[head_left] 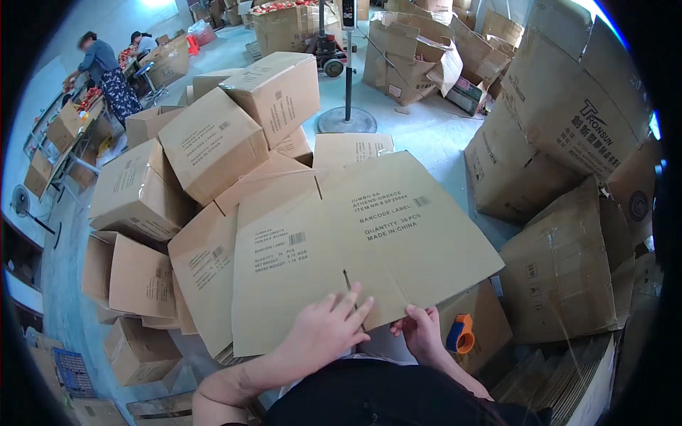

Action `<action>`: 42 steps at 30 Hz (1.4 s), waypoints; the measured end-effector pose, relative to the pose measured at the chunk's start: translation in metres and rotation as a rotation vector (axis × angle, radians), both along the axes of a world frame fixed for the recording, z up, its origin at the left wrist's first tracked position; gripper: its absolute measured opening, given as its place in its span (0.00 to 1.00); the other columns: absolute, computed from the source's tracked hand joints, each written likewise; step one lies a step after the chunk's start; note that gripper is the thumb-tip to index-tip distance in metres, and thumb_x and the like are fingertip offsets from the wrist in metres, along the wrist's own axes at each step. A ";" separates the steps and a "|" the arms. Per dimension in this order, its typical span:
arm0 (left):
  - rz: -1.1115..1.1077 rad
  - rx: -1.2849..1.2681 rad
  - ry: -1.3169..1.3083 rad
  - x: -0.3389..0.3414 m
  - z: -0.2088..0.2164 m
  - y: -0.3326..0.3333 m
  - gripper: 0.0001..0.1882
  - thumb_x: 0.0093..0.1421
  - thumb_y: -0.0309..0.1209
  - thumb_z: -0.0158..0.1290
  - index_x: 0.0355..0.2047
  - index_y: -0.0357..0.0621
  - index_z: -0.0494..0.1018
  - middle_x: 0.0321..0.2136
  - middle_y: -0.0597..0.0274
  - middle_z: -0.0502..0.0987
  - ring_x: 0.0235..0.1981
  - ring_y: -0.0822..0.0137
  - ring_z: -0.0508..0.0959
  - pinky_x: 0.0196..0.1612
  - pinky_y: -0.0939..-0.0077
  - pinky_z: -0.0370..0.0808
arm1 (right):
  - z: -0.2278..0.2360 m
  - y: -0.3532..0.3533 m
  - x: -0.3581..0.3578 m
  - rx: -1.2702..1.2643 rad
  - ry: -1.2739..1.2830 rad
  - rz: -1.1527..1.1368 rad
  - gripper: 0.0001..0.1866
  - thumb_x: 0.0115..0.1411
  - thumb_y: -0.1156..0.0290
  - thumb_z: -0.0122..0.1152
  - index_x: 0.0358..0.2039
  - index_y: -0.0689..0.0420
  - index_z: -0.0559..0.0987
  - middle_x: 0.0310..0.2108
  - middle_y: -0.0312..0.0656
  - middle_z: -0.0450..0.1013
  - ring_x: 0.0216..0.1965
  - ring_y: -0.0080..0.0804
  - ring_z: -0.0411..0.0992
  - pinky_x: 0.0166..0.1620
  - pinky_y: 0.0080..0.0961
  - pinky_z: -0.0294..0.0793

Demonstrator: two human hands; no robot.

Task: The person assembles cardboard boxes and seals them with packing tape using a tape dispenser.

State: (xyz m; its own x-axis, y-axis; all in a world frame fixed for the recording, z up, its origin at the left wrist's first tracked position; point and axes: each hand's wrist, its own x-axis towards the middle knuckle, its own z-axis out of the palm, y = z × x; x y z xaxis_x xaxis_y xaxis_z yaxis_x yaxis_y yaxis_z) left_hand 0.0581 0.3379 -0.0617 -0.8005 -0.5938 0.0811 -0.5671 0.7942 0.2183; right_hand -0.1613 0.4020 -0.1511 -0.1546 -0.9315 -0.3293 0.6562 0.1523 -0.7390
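Observation:
A flattened cardboard box [320, 234], with printing on its face and slots cut into its edges, lies before me. My left hand [330, 321] rests on its near part with fingers spread, beside the near slot. At the near edge, right of that slot, my right hand [419, 328] grips the flattened box between thumb and fingers; some of the fingers are hidden beneath it. More flat cardboard [204, 273] shows under its left side. An orange and blue tape dispenser [462, 334] sits on a cardboard box [484, 319] just right of my right hand.
Made-up boxes [213, 145] are piled beyond and to the left. Large cartons [568, 106] stand at the right, above a stack of flat cardboard [568, 376]. A pole on a round base [348, 121] rises beyond the pile. Two people [106, 67] are at a far-left table.

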 end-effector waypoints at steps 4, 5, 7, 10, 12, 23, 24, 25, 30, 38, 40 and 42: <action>-0.001 -0.106 -0.059 0.005 0.000 0.000 0.35 0.57 0.53 0.57 0.58 0.44 0.68 0.54 0.45 0.72 0.51 0.50 0.75 0.45 0.66 0.78 | -0.001 0.003 -0.009 -0.024 0.036 -0.009 0.09 0.60 0.74 0.54 0.37 0.68 0.75 0.25 0.50 0.77 0.22 0.38 0.77 0.25 0.28 0.76; 0.000 -0.139 -0.079 0.006 0.000 0.002 0.35 0.57 0.52 0.57 0.58 0.43 0.68 0.52 0.44 0.73 0.50 0.49 0.76 0.43 0.67 0.79 | 0.000 0.003 -0.010 -0.017 0.032 -0.019 0.09 0.60 0.74 0.54 0.37 0.68 0.75 0.25 0.50 0.77 0.22 0.38 0.77 0.25 0.28 0.76; -0.006 -0.161 -0.105 0.005 -0.003 0.002 0.35 0.57 0.52 0.57 0.58 0.43 0.68 0.51 0.43 0.74 0.49 0.49 0.77 0.41 0.68 0.80 | 0.000 0.002 -0.012 -0.041 0.075 -0.007 0.10 0.61 0.74 0.53 0.38 0.68 0.75 0.26 0.51 0.77 0.22 0.38 0.77 0.25 0.29 0.76; -0.044 -0.188 -0.079 0.002 -0.006 -0.005 0.33 0.59 0.52 0.55 0.56 0.41 0.71 0.49 0.40 0.75 0.49 0.46 0.78 0.39 0.65 0.82 | -0.004 -0.004 -0.013 -0.113 0.111 -0.025 0.11 0.62 0.73 0.52 0.39 0.68 0.75 0.29 0.50 0.77 0.26 0.37 0.78 0.27 0.29 0.77; -0.053 -0.192 -0.079 0.000 -0.001 -0.011 0.33 0.59 0.52 0.55 0.57 0.42 0.70 0.48 0.40 0.76 0.47 0.46 0.79 0.38 0.66 0.82 | 0.001 -0.009 -0.009 -0.129 0.144 -0.075 0.11 0.63 0.72 0.51 0.39 0.68 0.75 0.31 0.50 0.78 0.28 0.37 0.78 0.28 0.30 0.78; -0.157 -0.272 -0.070 -0.007 0.036 -0.038 0.31 0.57 0.37 0.54 0.59 0.39 0.67 0.41 0.41 0.78 0.37 0.54 0.81 0.34 0.71 0.80 | 0.012 -0.036 0.000 -0.380 0.466 -0.246 0.50 0.53 0.58 0.74 0.63 0.57 0.47 0.60 0.46 0.57 0.61 0.38 0.60 0.62 0.39 0.62; -0.192 -0.347 -0.120 -0.009 0.041 -0.041 0.30 0.56 0.32 0.53 0.59 0.37 0.67 0.39 0.41 0.78 0.34 0.55 0.81 0.32 0.73 0.80 | 0.020 -0.041 0.004 -0.312 0.412 -0.252 0.51 0.54 0.60 0.73 0.64 0.56 0.44 0.60 0.48 0.55 0.62 0.39 0.59 0.63 0.40 0.60; -0.198 -0.354 -0.114 -0.011 0.046 -0.045 0.30 0.56 0.32 0.53 0.59 0.37 0.67 0.39 0.41 0.78 0.34 0.55 0.81 0.32 0.73 0.80 | 0.026 -0.045 0.005 -0.247 0.357 -0.259 0.52 0.55 0.63 0.71 0.65 0.54 0.40 0.61 0.49 0.54 0.63 0.41 0.57 0.64 0.41 0.58; -0.213 -0.380 -0.034 -0.027 0.083 -0.072 0.28 0.54 0.28 0.51 0.57 0.34 0.67 0.31 0.48 0.79 0.25 0.60 0.81 0.25 0.72 0.78 | 0.075 -0.077 0.010 -0.302 0.390 -0.321 0.53 0.59 0.67 0.63 0.69 0.46 0.31 0.60 0.51 0.57 0.55 0.39 0.68 0.50 0.35 0.73; -0.122 -0.362 -0.060 -0.066 0.151 -0.091 0.22 0.59 0.26 0.50 0.55 0.39 0.65 0.22 0.50 0.77 0.22 0.53 0.80 0.24 0.61 0.77 | 0.131 -0.124 -0.008 -0.490 0.416 -0.331 0.58 0.61 0.68 0.62 0.69 0.41 0.21 0.63 0.57 0.56 0.54 0.41 0.70 0.51 0.38 0.77; -0.086 -0.324 -0.059 -0.075 0.170 -0.095 0.21 0.59 0.26 0.49 0.54 0.41 0.65 0.20 0.49 0.77 0.22 0.50 0.80 0.25 0.59 0.77 | 0.150 -0.129 -0.024 -0.504 0.445 -0.306 0.58 0.61 0.68 0.62 0.68 0.40 0.21 0.63 0.57 0.56 0.53 0.40 0.71 0.51 0.38 0.77; -0.038 -0.259 0.018 -0.081 0.185 -0.098 0.15 0.60 0.24 0.48 0.47 0.36 0.65 0.25 0.41 0.79 0.31 0.46 0.82 0.32 0.55 0.79 | 0.167 -0.130 -0.033 -0.493 0.483 -0.244 0.58 0.62 0.68 0.61 0.68 0.40 0.20 0.62 0.56 0.58 0.51 0.38 0.71 0.50 0.38 0.77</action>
State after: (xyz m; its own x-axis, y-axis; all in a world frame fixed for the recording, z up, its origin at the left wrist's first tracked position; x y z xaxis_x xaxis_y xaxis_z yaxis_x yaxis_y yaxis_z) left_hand -0.0228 0.2394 0.1235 -0.8187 -0.5211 0.2412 -0.5338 0.8455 0.0145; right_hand -0.1948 0.2718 0.0163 -0.3988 -0.8744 0.2764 0.2128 -0.3814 -0.8996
